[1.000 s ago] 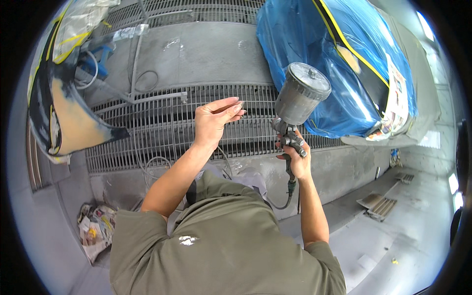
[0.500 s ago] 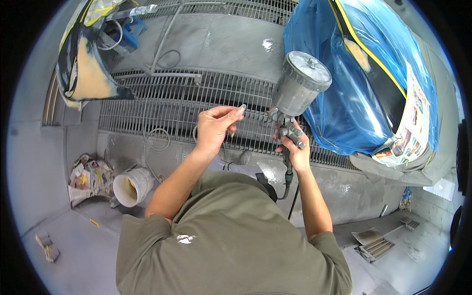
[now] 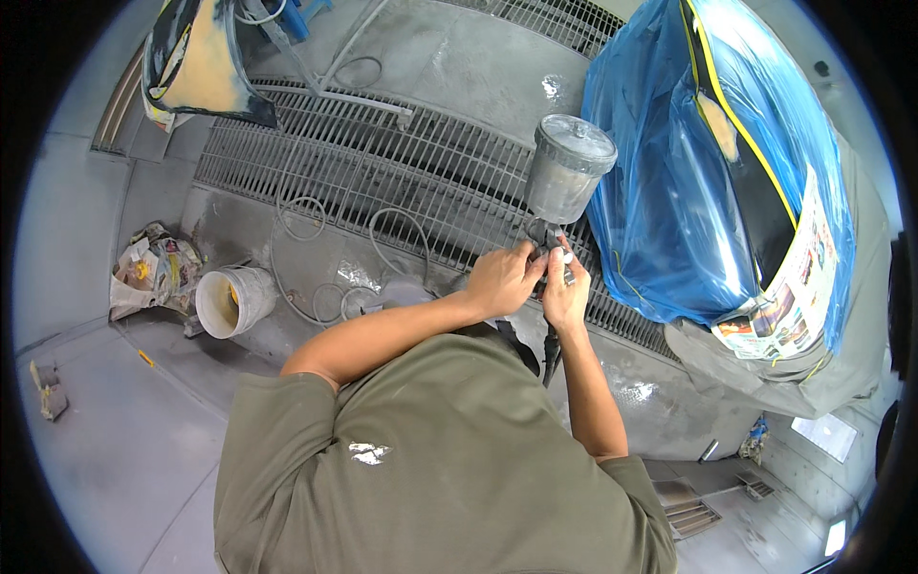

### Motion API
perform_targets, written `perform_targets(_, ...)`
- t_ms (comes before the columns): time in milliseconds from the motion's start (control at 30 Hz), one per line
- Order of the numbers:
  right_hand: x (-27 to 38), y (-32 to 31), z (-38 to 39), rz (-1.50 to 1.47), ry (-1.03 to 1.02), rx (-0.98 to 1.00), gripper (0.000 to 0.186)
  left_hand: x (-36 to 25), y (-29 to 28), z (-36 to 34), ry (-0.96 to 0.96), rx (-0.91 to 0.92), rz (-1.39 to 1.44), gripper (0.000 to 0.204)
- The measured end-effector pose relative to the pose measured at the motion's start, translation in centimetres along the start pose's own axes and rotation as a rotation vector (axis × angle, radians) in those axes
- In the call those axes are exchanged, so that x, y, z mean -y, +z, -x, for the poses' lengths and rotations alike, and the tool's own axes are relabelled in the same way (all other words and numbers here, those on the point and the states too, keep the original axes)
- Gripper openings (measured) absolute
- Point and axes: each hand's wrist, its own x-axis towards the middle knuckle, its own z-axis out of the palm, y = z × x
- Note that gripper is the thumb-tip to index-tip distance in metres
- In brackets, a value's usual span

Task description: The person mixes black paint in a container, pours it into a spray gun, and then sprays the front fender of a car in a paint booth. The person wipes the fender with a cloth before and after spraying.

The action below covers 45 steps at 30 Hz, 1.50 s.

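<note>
My right hand (image 3: 566, 295) is wrapped round the grip of a spray gun, whose round grey lidded cup (image 3: 566, 187) stands on top, tilted slightly. My left hand (image 3: 499, 282) is closed at the gun's body (image 3: 545, 235), just under the cup, beside the right hand's fingers. Its fingertips are partly hidden, so whether anything small lies between them does not show. A dark hose (image 3: 551, 356) runs down from the grip past my right forearm.
Blue plastic film (image 3: 636, 182) covers a large piece at the right, with newspaper (image 3: 798, 287) at its edge. A part-sanded panel (image 3: 206, 57) hangs far left. A white bucket (image 3: 234, 301) and crumpled paper (image 3: 163, 268) stand at the left. A floor grate (image 3: 325, 143) and loose hose (image 3: 402, 215) lie ahead.
My left hand, which was raised in a pinch around something small and pale, has moved right and down onto the spray gun. The view has shifted slightly.
</note>
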Motion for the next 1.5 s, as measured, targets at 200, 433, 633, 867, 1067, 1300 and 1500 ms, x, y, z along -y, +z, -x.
perform_targets(200,1.0,1.1,0.1,0.041,0.031,-0.006,0.058,0.6,-1.0,0.5,0.051,-0.079,0.09,0.034)
perform_targets(433,3.2,3.0,-0.6,0.088,0.161,0.059,0.061,1.9,-3.2,0.1,0.021,-0.089,0.099,0.033)
perform_targets(633,3.8,5.2,-1.7,0.109,-0.052,0.075,0.06,2.8,-4.9,0.4,-0.009,-0.14,0.14,0.033)
perform_targets(867,5.2,6.7,-1.9,0.106,-0.036,0.076,0.057,3.8,-6.0,0.8,-0.004,-0.177,0.168,0.034)
perform_targets(1067,5.0,6.4,-2.8,0.21,0.021,0.083,0.057,2.8,-7.8,1.7,0.005,-0.181,0.157,0.034)
perform_targets(1300,2.5,5.7,-4.3,0.23,-0.272,0.233,0.056,1.0,-8.2,-0.3,0.422,-0.354,-0.071,0.024)
perform_targets(1500,1.8,5.5,-4.4,-0.025,-0.076,0.252,0.054,1.5,-7.6,-0.8,0.532,-0.4,-0.175,0.015)
